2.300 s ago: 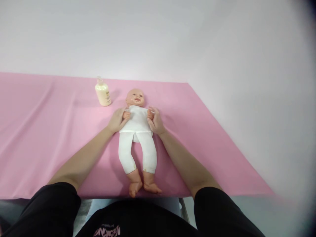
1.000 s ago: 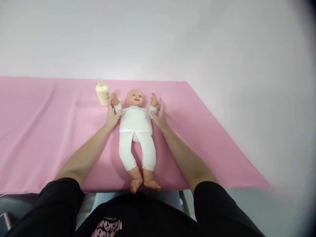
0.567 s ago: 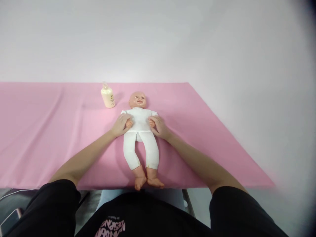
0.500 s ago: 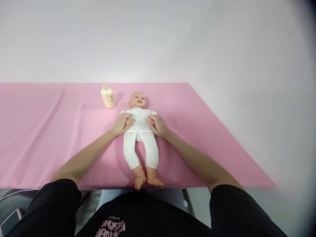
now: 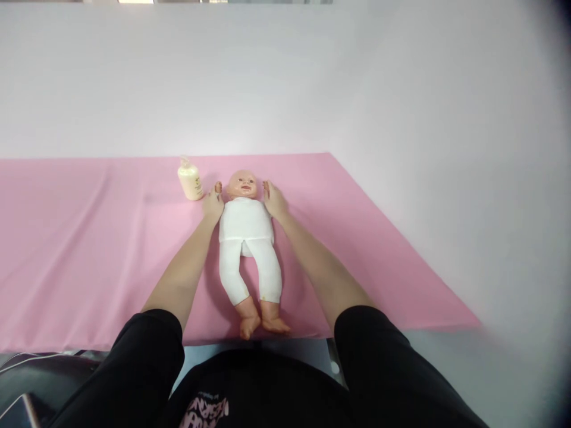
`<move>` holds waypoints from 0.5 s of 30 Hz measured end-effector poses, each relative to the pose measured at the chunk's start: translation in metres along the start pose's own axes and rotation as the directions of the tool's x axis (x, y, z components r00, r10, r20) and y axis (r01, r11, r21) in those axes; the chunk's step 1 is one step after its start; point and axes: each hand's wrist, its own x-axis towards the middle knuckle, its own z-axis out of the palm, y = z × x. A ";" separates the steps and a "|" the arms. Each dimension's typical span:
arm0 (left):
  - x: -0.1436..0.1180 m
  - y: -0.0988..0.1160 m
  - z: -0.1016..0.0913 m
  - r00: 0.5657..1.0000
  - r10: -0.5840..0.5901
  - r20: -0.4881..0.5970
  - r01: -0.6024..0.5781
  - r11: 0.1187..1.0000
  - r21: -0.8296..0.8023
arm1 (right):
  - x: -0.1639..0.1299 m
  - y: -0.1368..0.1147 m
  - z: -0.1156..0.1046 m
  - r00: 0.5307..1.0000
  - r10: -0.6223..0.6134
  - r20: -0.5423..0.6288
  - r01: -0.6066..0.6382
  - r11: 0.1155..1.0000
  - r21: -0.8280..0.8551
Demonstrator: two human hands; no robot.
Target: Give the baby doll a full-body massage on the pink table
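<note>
Doll position: the baby doll (image 5: 245, 229) lies on its back on the pink-covered bench (image 5: 89, 249), near the middle of the near edge. Its long axis runs from the near edge toward the far edge, head (image 5: 242, 184) pointing to the far edge, feet (image 5: 261, 324) at the near edge just in front of the person's torso.

Hand position: both hands are extended forward, one on each side of the doll's head and shoulders. The left hand (image 5: 213, 203) is wrapped around the doll's raised arm on the left side; a small doll hand shows just above its fingers. The right hand (image 5: 273, 200) is wrapped around the other raised arm, close beside the head. The two hands are apart, with the doll's head and upper torso between them, and roughly level with each other. Neither is nearer than the other.

Forearms run almost parallel along the doll's flanks, bare below black sleeves (image 5: 147, 356).

Adjacent item: a cream pump bottle (image 5: 190, 180) stands upright near the far edge, just left of the left hand, not touching it.
</note>
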 end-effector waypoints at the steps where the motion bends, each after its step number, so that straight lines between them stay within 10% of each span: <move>1: 0.001 0.002 0.000 0.998 -0.050 0.031 0.048 0.997 0.054 | 0.002 0.001 0.001 0.999 0.031 0.028 -0.030 0.999 -0.027; 10: -0.004 0.021 -0.003 0.984 -0.160 0.081 0.138 0.965 0.225 | -0.008 -0.019 -0.005 0.986 0.162 0.027 -0.157 0.979 -0.133; 15: -0.017 0.015 -0.017 0.998 0.053 -0.019 -0.052 0.999 0.013 | -0.018 -0.016 -0.016 0.997 -0.006 -0.081 0.013 0.996 0.085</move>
